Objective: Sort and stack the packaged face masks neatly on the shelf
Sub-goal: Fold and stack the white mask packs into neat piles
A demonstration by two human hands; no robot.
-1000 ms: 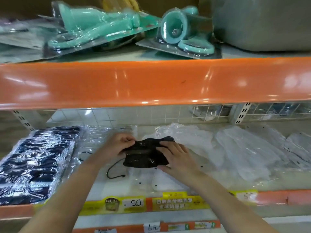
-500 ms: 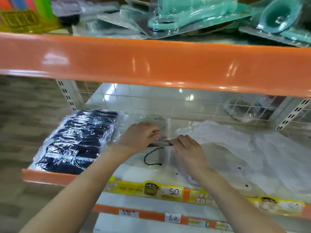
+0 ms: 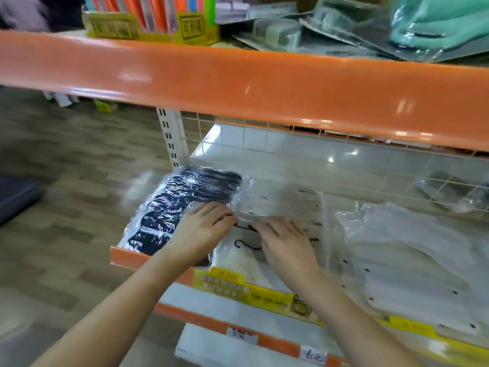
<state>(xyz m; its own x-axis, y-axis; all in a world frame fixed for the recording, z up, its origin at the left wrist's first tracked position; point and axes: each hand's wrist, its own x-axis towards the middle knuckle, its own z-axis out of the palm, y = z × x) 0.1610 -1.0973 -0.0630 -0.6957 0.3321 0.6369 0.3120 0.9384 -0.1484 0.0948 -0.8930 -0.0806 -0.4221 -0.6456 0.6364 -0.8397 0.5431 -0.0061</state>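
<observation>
A clear packet [image 3: 280, 205] with a black mask lies on the lower shelf [image 3: 127, 256], and a black ear loop [image 3: 246, 245] shows through it. My left hand [image 3: 203, 229] curls its fingers over the packet's near left edge. My right hand [image 3: 285, 242] lies with straight fingers on the packet beside it, fingertips nearly meeting the left's. The thumbs are hidden. Just left of my hands sits a stack of wrapped black masks [image 3: 185, 202] at the shelf's left end. A loose pile of packaged white masks [image 3: 410, 250] spreads over the shelf to the right.
An orange shelf beam [image 3: 264, 83] crosses overhead, close above the work space. On the upper shelf lie teal items in plastic [image 3: 436, 25] and a yellow box of coloured sticks [image 3: 158, 19]. A wire grid [image 3: 344, 165] backs the lower shelf. Yellow price labels [image 3: 238, 287] line its front. Wood-look floor lies left.
The view has swung left and down. Both hands moved the black mask packet left toward the black stack and lowered it; the mask itself is now mostly hidden under my hands.
</observation>
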